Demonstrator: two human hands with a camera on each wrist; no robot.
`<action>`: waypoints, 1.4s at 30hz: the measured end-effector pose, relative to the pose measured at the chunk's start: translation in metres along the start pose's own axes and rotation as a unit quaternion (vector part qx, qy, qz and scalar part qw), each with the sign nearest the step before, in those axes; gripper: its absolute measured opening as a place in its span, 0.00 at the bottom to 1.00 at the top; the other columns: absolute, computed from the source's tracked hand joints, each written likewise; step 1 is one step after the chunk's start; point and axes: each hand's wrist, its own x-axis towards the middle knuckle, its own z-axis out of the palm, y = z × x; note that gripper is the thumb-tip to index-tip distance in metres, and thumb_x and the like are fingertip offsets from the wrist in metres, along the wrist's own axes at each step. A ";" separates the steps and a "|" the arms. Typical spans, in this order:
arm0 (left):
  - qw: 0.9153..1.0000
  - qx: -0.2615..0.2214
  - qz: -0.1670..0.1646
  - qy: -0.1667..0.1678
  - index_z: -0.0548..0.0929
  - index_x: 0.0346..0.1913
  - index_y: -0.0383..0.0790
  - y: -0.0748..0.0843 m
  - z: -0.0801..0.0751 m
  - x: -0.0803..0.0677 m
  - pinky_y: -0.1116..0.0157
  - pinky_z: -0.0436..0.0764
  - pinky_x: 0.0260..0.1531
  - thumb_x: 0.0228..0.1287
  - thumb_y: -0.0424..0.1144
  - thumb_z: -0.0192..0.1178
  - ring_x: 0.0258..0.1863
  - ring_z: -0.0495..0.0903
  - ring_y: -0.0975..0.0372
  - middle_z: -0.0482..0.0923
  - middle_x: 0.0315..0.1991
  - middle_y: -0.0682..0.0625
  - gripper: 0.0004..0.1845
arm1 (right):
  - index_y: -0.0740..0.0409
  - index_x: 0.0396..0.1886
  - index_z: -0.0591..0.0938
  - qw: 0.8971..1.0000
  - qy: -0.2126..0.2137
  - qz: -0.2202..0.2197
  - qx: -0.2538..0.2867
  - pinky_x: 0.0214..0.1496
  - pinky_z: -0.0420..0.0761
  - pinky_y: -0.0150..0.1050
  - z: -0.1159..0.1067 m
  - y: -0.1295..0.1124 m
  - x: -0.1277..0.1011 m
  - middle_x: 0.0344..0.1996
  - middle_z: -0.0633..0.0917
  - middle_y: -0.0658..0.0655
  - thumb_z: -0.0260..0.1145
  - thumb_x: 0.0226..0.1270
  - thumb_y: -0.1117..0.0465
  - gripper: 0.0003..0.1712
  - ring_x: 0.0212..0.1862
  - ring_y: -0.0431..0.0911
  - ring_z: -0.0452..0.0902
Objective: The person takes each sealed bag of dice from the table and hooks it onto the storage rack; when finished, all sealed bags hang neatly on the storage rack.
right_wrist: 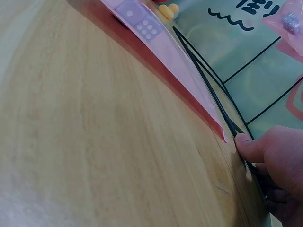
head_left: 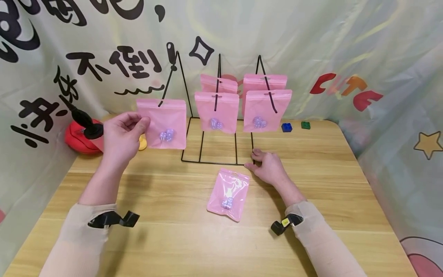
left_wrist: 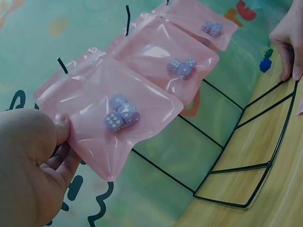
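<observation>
My left hand (head_left: 122, 136) pinches the side edge of a pink pouch (head_left: 155, 123) with purple dice inside. The pouch's top hole is on the left hook of a black wire rack (head_left: 218, 163). Down at the rack's base, my right hand (head_left: 268, 166) grips the front right corner wire between thumb and fingers, as the right wrist view also shows. More pink pouches hang from the middle hook (head_left: 216, 102) and the right hook (head_left: 270, 92), in front-and-back pairs. Another pink pouch (head_left: 230, 182) with dice lies flat on the table before the rack.
Behind the right hand are a blue toy brick (head_left: 286, 127) and a green toy brick (head_left: 305, 125). A red pouch-like object (head_left: 77, 140) and a small yellow object (head_left: 142, 143) lie by the left arm. A printed curtain (head_left: 311, 34) closes off the back and sides.
</observation>
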 end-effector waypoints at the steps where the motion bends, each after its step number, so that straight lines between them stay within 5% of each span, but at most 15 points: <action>1: 1.000 -0.002 -0.001 -0.003 0.88 0.44 0.32 0.000 0.001 0.002 0.73 0.85 0.36 0.71 0.34 0.71 0.31 0.83 0.65 0.86 0.31 0.56 0.07 | 0.67 0.65 0.81 1.000 0.000 -0.001 0.001 0.76 0.69 0.57 0.000 0.000 0.000 0.71 0.75 0.66 0.76 0.71 0.50 0.32 0.74 0.63 0.69; 14: 1.000 -0.019 -0.016 -0.016 0.88 0.50 0.28 0.000 0.018 0.037 0.73 0.86 0.40 0.72 0.38 0.70 0.34 0.83 0.63 0.87 0.34 0.53 0.14 | 0.67 0.64 0.82 1.000 0.004 -0.008 -0.001 0.75 0.69 0.57 -0.001 -0.002 -0.001 0.71 0.76 0.66 0.77 0.71 0.50 0.32 0.73 0.63 0.70; 32: 0.993 -0.118 -0.011 -0.011 0.89 0.44 0.32 -0.008 0.036 0.068 0.72 0.87 0.40 0.71 0.30 0.70 0.35 0.84 0.62 0.85 0.35 0.50 0.04 | 0.68 0.64 0.82 1.000 0.007 -0.006 0.001 0.75 0.70 0.56 -0.001 -0.002 -0.003 0.70 0.77 0.66 0.76 0.71 0.50 0.32 0.73 0.63 0.71; 42: 0.992 -0.123 -0.009 0.002 0.89 0.45 0.32 -0.012 0.043 0.077 0.74 0.85 0.38 0.72 0.29 0.69 0.34 0.82 0.63 0.85 0.36 0.49 0.04 | 0.68 0.64 0.82 1.000 0.010 -0.006 0.005 0.75 0.70 0.56 0.000 -0.001 -0.003 0.70 0.77 0.65 0.77 0.70 0.50 0.32 0.73 0.62 0.71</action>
